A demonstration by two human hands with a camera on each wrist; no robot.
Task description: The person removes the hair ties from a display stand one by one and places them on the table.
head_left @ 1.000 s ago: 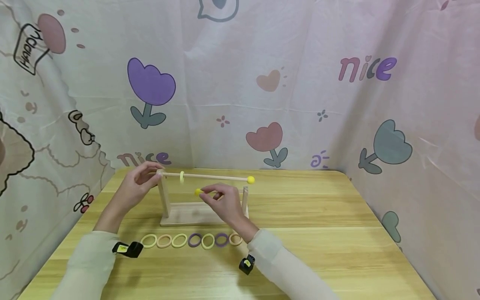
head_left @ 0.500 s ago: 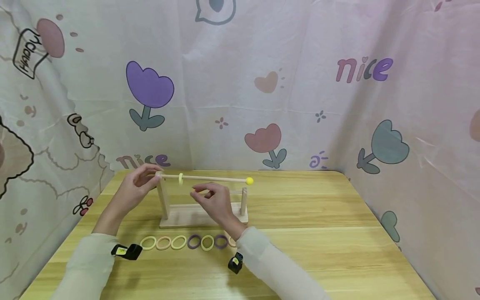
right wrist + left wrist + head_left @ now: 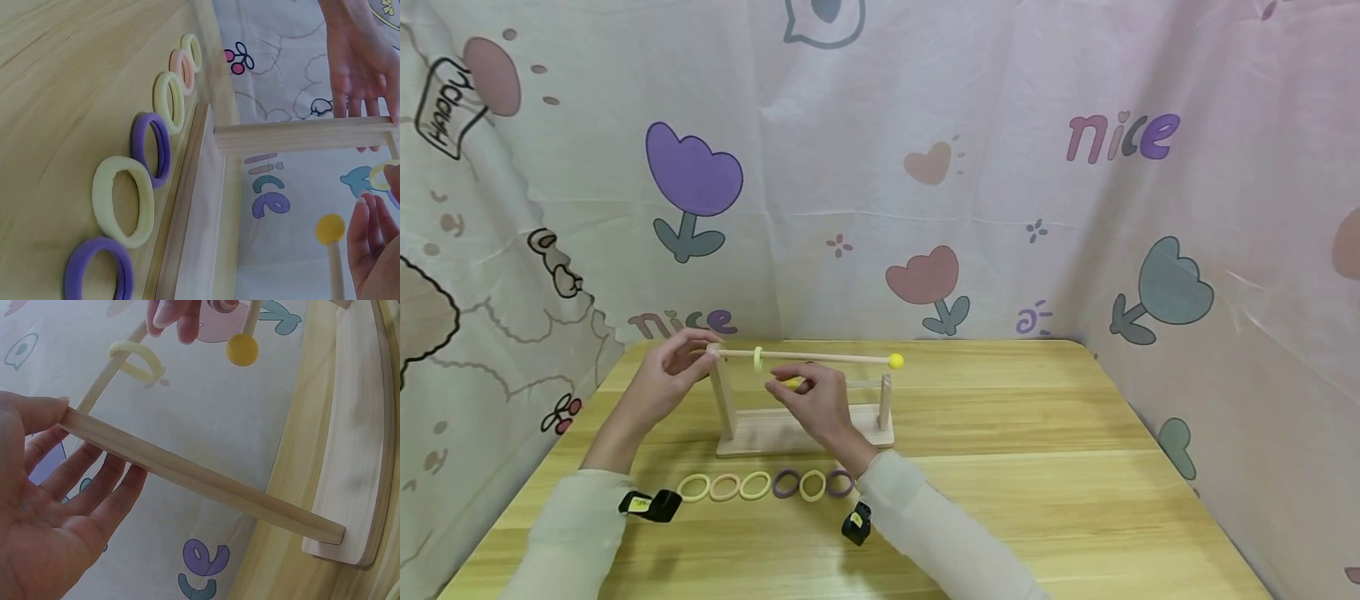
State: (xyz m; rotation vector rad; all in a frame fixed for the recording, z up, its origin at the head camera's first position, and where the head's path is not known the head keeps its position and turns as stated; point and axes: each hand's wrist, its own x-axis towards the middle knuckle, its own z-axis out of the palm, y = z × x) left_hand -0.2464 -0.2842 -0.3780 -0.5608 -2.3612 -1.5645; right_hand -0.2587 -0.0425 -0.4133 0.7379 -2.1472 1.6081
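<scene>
A wooden stand (image 3: 880, 414) has two upright posts, each bearing a thin rod tipped with a yellow ball. My left hand (image 3: 662, 377) holds the top of the left post (image 3: 187, 475), thumb on one side, fingers on the other. A pale yellow ring (image 3: 140, 361) hangs on the upper rod (image 3: 823, 357), whose yellow ball (image 3: 896, 361) points right. My right hand (image 3: 820, 404) hovers just below that rod, close to the ring; its fingertips (image 3: 369, 219) and thumb stand apart with no object visible between them. The lower rod's yellow ball (image 3: 330, 229) shows beside it.
A row of loose rings lies on the wooden table (image 3: 1037, 500) before the stand: yellow (image 3: 693, 487), pink (image 3: 726, 487) and purple (image 3: 786, 483) ones among them. My right forearm covers the row's right end. A printed cloth (image 3: 820, 167) hangs behind the table.
My right hand has moved left, past the lower rod's ball and toward the ring on the upper rod. The left hand stays on the post. The view has shifted slightly.
</scene>
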